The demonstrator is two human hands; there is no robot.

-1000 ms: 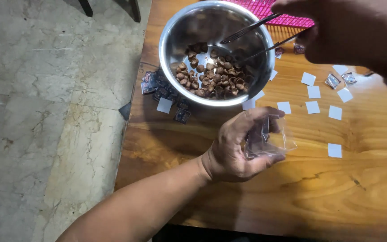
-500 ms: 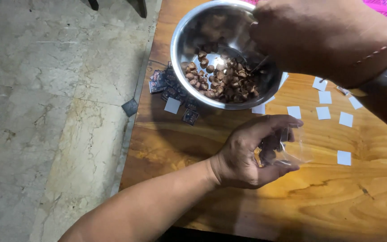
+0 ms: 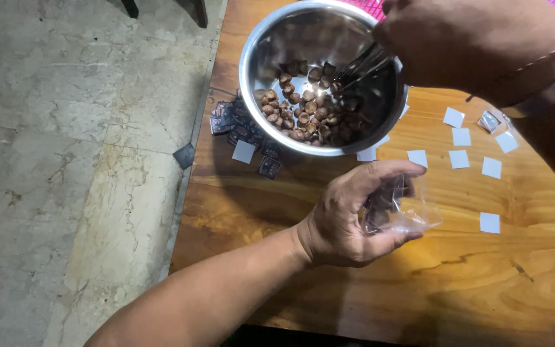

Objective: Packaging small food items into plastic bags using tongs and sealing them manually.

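holding clear bag [image 3: 406, 209]; steel bowl [image 3: 258, 71] contains brown pieces [image 3: 303, 112].

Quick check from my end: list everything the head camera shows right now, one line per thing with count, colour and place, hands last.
round steel bowl: one, silver, far end of the table near its left edge
brown nut-like pieces: many, brown, heaped in the bowl
thin metal tongs: one pair, silver, tips down in the bowl
small clear plastic bag: one, transparent, a few brown pieces inside
white paper squares: about ten, white, scattered right of and under the bowl
dark printed sachets: a small pile, dark, left of the bowl
wooden table: one, orange-brown
stone floor: pale marbled, left of the table
left hand: holds the bag open
right hand: holds the tongs over the bowl
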